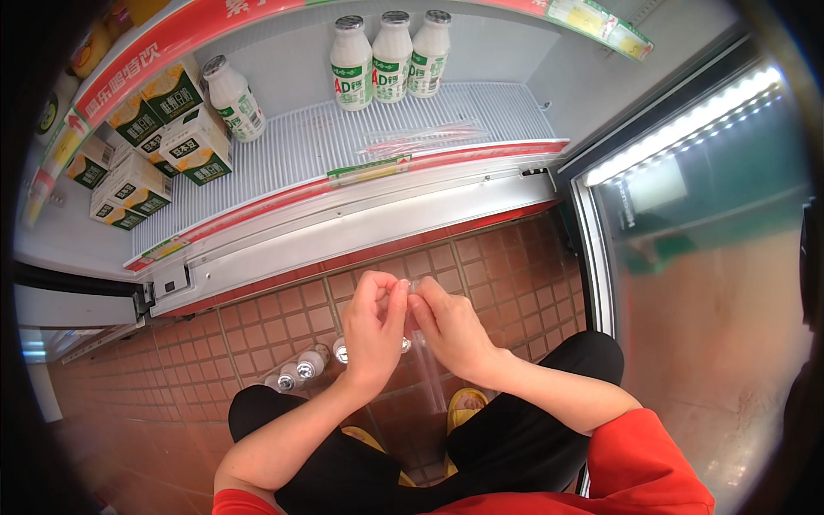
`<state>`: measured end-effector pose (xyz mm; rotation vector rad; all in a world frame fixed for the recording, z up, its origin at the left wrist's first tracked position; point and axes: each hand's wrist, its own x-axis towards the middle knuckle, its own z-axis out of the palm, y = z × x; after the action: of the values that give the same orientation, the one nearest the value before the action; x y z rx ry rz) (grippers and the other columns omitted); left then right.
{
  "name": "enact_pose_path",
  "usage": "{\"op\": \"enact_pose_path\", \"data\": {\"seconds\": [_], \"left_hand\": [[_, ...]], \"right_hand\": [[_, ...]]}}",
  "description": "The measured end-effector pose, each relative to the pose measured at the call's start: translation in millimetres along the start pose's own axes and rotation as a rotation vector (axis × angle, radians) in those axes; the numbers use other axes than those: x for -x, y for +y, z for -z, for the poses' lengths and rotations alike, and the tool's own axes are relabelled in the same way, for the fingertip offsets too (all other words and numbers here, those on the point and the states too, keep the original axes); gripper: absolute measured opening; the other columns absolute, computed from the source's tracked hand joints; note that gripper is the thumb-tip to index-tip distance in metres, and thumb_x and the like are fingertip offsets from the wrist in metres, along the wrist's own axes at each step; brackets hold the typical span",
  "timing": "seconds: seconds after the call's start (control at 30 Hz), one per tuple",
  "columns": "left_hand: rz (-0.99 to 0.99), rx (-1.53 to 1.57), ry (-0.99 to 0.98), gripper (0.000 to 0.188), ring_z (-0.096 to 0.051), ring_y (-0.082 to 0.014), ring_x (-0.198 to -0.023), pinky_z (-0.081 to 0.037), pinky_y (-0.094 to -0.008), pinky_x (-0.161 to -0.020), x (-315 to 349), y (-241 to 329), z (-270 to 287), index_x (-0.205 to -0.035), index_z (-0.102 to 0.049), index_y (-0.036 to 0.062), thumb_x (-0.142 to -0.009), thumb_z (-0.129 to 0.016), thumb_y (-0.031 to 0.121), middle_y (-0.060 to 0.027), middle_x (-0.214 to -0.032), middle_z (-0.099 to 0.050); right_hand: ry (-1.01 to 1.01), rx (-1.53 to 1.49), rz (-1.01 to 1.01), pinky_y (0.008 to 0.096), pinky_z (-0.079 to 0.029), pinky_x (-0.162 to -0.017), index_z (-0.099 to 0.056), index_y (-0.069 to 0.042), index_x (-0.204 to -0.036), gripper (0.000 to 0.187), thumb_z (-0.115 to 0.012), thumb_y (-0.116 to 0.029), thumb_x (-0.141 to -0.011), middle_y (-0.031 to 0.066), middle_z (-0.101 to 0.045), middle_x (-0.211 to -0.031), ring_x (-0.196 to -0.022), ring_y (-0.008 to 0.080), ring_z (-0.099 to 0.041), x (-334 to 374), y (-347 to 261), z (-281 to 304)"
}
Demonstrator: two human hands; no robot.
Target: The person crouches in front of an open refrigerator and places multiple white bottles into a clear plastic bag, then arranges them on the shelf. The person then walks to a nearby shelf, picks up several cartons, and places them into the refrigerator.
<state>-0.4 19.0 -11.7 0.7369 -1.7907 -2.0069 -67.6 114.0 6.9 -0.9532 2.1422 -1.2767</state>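
Observation:
My left hand [374,330] and my right hand [453,326] meet in front of me above the tiled floor. Fingertips of both are pinched together on a strip of clear plastic wrap [431,382], which hangs down between my knees. Beyond the left wrist, several white bottles with silvery caps [311,364] stand on the floor, partly hidden by that hand. On the cooler's bottom shelf [296,159], three white bottles with green labels [390,62] stand in a row at the back. Flat clear wrappers [421,137] lie near the shelf's front edge.
Another white bottle [235,101] stands at the shelf's left, beside stacked small drink cartons [196,144]. A red-edged shelf [184,43] runs above. The glass door [687,249] stands open on my right. Yellow shoes [464,412] show between my knees.

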Motion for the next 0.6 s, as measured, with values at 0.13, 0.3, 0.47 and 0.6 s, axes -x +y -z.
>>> {"op": "enact_pose_path", "data": {"seconds": [0.13,0.3,0.47,0.6], "left_hand": [[-0.082,0.009,0.039,0.011,-0.047,-0.007,-0.047,-0.036,-0.0201,-0.041,-3,-7,-2,-0.084,-0.045,0.0012,-0.088,-0.048,0.011,-0.0032,-0.064,-0.052],[0.006,0.182,0.008,0.012,-0.048,-0.0064,-0.05,-0.037,-0.02,-0.042,-2,0,-2,-0.084,-0.046,0.0005,-0.089,-0.047,0.011,-0.0034,-0.066,-0.053],[-0.049,0.109,0.061,0.011,-0.048,-0.0053,-0.053,-0.038,-0.0196,-0.044,-5,-11,-1,-0.086,-0.047,0.0005,-0.09,-0.046,0.011,-0.0035,-0.067,-0.054],[-0.013,0.145,0.075,0.011,-0.049,-0.0062,-0.054,-0.039,-0.0202,-0.045,-8,-8,1,-0.088,-0.047,0.0005,-0.089,-0.047,0.011,-0.0037,-0.069,-0.054]], "right_hand": [[0.027,-0.091,-0.026,0.0322,-0.039,-0.046,-0.041,-0.001,-0.078,0.017,-0.041,-0.012,-0.091,0.013,-0.054,-0.057,-0.05,0.0263,-0.052,2,0,-1],[0.006,-0.201,-0.017,0.0287,-0.039,-0.047,-0.041,-0.002,-0.079,0.017,-0.04,-0.013,-0.092,0.0096,-0.053,-0.056,-0.048,0.0187,-0.05,0,4,0],[-0.019,-0.259,-0.074,0.0296,-0.041,-0.048,-0.04,-0.002,-0.08,0.017,-0.041,-0.014,-0.092,0.0109,-0.055,-0.059,-0.052,0.0211,-0.054,-2,4,0],[-0.068,-0.206,-0.114,0.03,-0.041,-0.049,-0.04,-0.002,-0.081,0.016,-0.042,-0.014,-0.091,0.0107,-0.055,-0.059,-0.053,0.0211,-0.054,-3,2,1]]}}
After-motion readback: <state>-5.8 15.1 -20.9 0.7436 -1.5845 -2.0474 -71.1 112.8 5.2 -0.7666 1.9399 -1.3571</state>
